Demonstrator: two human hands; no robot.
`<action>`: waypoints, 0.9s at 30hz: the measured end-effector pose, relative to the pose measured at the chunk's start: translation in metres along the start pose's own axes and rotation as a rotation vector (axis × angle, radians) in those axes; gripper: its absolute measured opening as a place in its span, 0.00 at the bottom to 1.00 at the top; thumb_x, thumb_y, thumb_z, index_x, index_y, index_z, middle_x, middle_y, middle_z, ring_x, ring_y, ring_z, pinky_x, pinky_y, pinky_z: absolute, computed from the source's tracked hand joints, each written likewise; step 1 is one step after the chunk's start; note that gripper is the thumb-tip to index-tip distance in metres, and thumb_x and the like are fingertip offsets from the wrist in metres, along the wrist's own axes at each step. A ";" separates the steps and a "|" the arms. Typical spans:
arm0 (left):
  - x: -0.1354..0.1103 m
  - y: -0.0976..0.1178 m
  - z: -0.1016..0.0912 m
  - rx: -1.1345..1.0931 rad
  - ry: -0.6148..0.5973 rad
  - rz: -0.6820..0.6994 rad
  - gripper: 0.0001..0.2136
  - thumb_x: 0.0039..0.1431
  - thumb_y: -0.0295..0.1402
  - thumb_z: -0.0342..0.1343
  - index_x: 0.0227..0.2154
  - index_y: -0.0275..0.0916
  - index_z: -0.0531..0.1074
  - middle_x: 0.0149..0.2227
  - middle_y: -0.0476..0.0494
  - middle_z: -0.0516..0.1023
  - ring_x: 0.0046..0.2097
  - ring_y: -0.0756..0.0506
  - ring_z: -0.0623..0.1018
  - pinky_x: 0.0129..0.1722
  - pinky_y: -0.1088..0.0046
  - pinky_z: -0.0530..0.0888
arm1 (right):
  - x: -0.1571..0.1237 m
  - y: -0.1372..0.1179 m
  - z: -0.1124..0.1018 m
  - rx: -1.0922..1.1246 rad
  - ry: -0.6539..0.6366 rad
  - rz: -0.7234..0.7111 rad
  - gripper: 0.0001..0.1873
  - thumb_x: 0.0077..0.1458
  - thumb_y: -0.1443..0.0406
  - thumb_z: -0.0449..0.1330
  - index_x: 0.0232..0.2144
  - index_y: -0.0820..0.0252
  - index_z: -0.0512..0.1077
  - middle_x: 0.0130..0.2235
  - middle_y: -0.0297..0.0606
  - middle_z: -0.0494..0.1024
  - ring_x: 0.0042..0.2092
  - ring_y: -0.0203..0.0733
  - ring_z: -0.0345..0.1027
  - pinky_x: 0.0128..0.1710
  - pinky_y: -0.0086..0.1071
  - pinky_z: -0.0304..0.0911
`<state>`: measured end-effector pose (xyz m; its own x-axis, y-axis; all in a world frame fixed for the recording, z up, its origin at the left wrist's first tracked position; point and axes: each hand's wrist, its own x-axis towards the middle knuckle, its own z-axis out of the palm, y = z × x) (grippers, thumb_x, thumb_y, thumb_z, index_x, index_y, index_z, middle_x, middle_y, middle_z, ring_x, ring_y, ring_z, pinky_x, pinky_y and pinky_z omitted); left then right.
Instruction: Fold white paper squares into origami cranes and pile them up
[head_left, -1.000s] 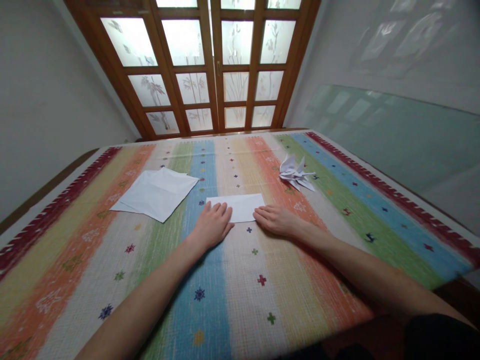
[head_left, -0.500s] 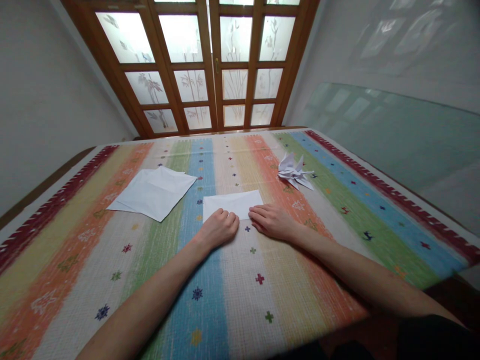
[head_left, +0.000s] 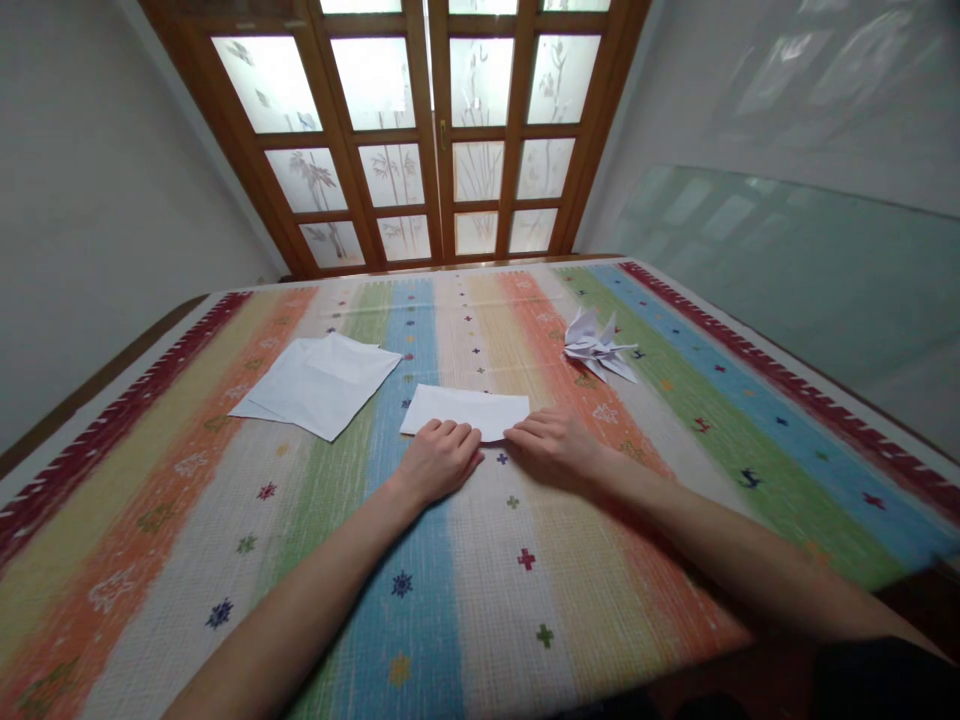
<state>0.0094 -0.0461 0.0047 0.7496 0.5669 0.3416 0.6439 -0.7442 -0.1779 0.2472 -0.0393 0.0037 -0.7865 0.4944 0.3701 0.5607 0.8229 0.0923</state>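
Note:
A white sheet of paper, folded into a rectangle [head_left: 469, 408], lies in front of me in the middle of the table. My left hand [head_left: 442, 458] grips its near edge left of centre, fingers curled and thumb hidden under them. At the near right corner my right hand [head_left: 553, 444] pinches the same paper between fingertips and thumb. The paper's near edge looks slightly raised between the hands. More white paper sheets [head_left: 322, 382] lie overlapping to the left. Folded paper cranes [head_left: 596, 345] sit bunched together at the back right.
A striped, patterned tablecloth [head_left: 390, 640] covers the table. Wooden doors with frosted panes [head_left: 439, 140] stand beyond the far edge. A pale glass panel [head_left: 787, 270] leans along the right wall.
The folded paper has turned slightly clockwise, its right end coming nearer to me. Both hands keep hold of its near edge. The whole view has shifted a little.

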 end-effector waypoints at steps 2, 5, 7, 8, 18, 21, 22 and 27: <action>-0.003 -0.002 0.000 -0.023 0.002 0.041 0.08 0.65 0.33 0.50 0.34 0.36 0.72 0.33 0.42 0.78 0.35 0.44 0.75 0.33 0.67 0.65 | 0.003 -0.017 0.001 0.062 0.114 -0.034 0.12 0.64 0.70 0.50 0.38 0.62 0.73 0.32 0.40 0.80 0.32 0.40 0.71 0.33 0.33 0.61; -0.012 -0.011 0.004 -0.099 0.006 0.078 0.07 0.64 0.29 0.50 0.34 0.37 0.74 0.33 0.43 0.79 0.34 0.45 0.75 0.32 0.69 0.66 | 0.006 -0.029 0.003 0.202 0.178 -0.003 0.12 0.63 0.67 0.52 0.45 0.62 0.72 0.35 0.42 0.80 0.35 0.41 0.72 0.35 0.34 0.64; -0.019 -0.017 0.006 -0.190 0.031 0.045 0.08 0.65 0.30 0.51 0.34 0.38 0.75 0.33 0.43 0.80 0.34 0.46 0.75 0.33 0.70 0.67 | 0.005 -0.028 0.005 0.261 0.141 0.044 0.12 0.62 0.65 0.54 0.44 0.63 0.72 0.37 0.44 0.80 0.38 0.43 0.72 0.38 0.36 0.65; -0.022 -0.019 0.006 -0.243 0.048 0.014 0.09 0.65 0.31 0.50 0.35 0.38 0.76 0.33 0.43 0.80 0.35 0.46 0.75 0.34 0.70 0.68 | 0.005 -0.026 0.006 0.283 0.116 0.080 0.11 0.61 0.65 0.54 0.43 0.63 0.73 0.38 0.44 0.80 0.39 0.44 0.72 0.39 0.36 0.65; -0.017 -0.013 0.003 -0.419 0.002 -0.497 0.12 0.63 0.32 0.52 0.47 0.36 0.73 0.30 0.44 0.78 0.32 0.46 0.76 0.35 0.70 0.70 | 0.026 -0.020 0.012 0.484 0.025 0.687 0.13 0.61 0.65 0.55 0.48 0.59 0.72 0.33 0.38 0.81 0.33 0.40 0.74 0.36 0.32 0.64; -0.013 -0.009 0.001 -0.285 -0.081 -0.533 0.14 0.64 0.33 0.51 0.50 0.36 0.71 0.33 0.42 0.79 0.35 0.43 0.77 0.37 0.67 0.71 | 0.033 -0.019 0.015 0.376 -0.018 0.706 0.16 0.60 0.65 0.56 0.51 0.60 0.70 0.38 0.42 0.80 0.37 0.43 0.74 0.39 0.34 0.64; -0.012 -0.008 0.000 -0.218 -0.100 -0.514 0.14 0.64 0.33 0.50 0.50 0.36 0.71 0.35 0.40 0.79 0.38 0.41 0.77 0.38 0.65 0.71 | 0.034 -0.020 0.016 0.327 -0.034 0.692 0.16 0.60 0.65 0.56 0.50 0.60 0.70 0.41 0.43 0.79 0.39 0.43 0.73 0.40 0.34 0.64; -0.011 -0.010 0.002 -0.067 -0.113 -0.173 0.16 0.65 0.30 0.47 0.54 0.44 0.67 0.57 0.38 0.71 0.55 0.38 0.71 0.49 0.58 0.67 | 0.029 -0.023 0.012 0.153 -0.121 0.613 0.12 0.63 0.63 0.55 0.46 0.60 0.72 0.42 0.45 0.75 0.41 0.46 0.71 0.41 0.35 0.63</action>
<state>-0.0046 -0.0441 0.0012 0.6437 0.7213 0.2557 0.7555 -0.6521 -0.0626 0.2083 -0.0400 0.0011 -0.3633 0.9085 0.2063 0.8816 0.4069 -0.2393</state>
